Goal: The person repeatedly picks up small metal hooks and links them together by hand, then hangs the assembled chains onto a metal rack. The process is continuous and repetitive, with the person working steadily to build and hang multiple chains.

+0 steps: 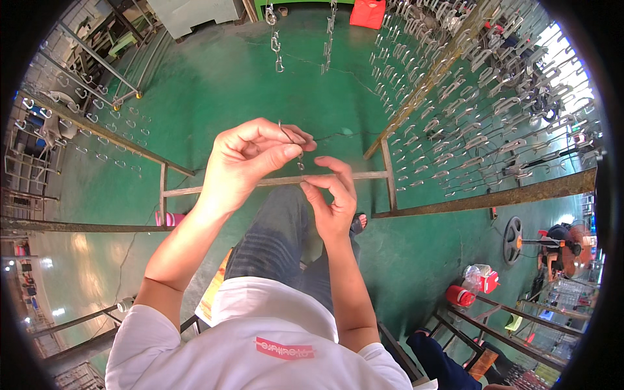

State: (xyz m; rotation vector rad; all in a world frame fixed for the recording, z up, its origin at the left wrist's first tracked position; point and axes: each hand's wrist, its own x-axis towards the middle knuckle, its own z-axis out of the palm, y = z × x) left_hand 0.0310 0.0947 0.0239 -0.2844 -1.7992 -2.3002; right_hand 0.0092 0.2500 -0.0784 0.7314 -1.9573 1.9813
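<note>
My left hand [255, 151] is raised over the rack's crossbar, thumb and fingers pinched on a thin dark wire hook [284, 132]. A small metal link [300, 162] dangles just below the thumb tip. Close by on the right, my right hand [333, 196] has its thumb and forefinger drawn together under that link, other fingers curled. Whatever sits between those right fingertips is too small to make out. Beyond my hands hang two strands of metal links, a left strand [275, 44] and a right strand [328, 40].
A metal crossbar [351, 177] runs in front of my knees, joined to side rails. Many rows of shiny metal links [448, 123] hang on the right rack, with smaller hooks [97, 119] on the left. A red jug [460, 296], a fan [575, 247] and a seated person's leg [435, 361] are at right.
</note>
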